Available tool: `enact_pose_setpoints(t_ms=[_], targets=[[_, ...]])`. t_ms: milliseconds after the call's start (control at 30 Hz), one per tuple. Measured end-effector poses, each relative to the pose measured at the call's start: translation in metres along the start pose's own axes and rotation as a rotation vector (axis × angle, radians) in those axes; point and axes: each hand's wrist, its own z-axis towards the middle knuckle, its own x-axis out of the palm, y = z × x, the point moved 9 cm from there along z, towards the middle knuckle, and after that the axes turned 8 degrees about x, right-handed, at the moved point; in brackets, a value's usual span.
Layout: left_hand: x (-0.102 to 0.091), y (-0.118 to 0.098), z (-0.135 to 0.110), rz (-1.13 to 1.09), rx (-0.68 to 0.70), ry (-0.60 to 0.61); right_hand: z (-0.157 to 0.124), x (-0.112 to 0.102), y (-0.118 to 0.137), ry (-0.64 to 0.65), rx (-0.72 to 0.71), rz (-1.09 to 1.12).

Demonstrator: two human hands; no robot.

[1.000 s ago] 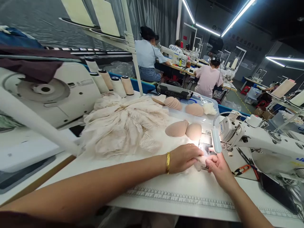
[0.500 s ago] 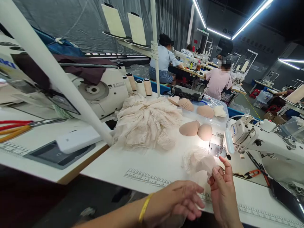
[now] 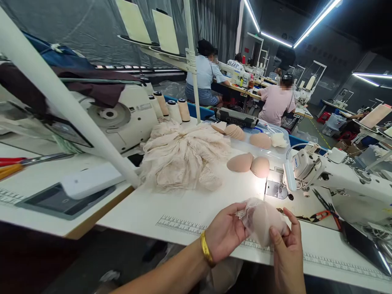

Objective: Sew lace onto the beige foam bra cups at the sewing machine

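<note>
Between my hands, just above the table's front edge, is a pale bra cup (image 3: pixel 266 222) with sheer, lace-edged fabric over it. My right hand (image 3: pixel 286 241) grips its right side, thumb in front and index finger raised. My left hand (image 3: pixel 228 230), a gold band at the wrist, is at the cup's left side with the lace edge at its fingers; the fingertips are partly hidden behind the fabric. Two beige bra cups (image 3: pixel 240 162) lie beside the sewing machine's lit needle plate (image 3: pixel 275 189). A heap of cream lace pieces (image 3: pixel 186 157) spreads to the left.
A sewing machine (image 3: pixel 309 167) stands at right, with black scissors (image 3: pixel 324 202), orange-handled snips (image 3: pixel 320 215) and a dark phone-like device (image 3: pixel 364 245) nearby. More cups (image 3: pixel 235 132) sit behind on clear plastic. A white pole (image 3: pixel 76 110) slants across the left. Co-workers sit farther back.
My left hand has come up and turned palm upward to the fabric's left edge. The cup and lace are now lifted off the table between both hands. The view has shifted slightly.
</note>
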Motion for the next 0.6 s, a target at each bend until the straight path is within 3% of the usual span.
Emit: enact_pose_setpoints(t_ms=[167,367,600], targets=[[0.026,0.005,-0.003,0.198,0.063,0.241,-0.009,-0.001,-0.006,-0.017,-0.064,-0.098],[0.021,0.009,0.002,0.278,0.085,0.16,-0.012,0.0,-0.01,0.037,-0.037,-0.107],[0.024,0.013,0.006,0.269,0.091,0.188,-0.008,-0.001,-0.013,0.021,0.033,-0.037]])
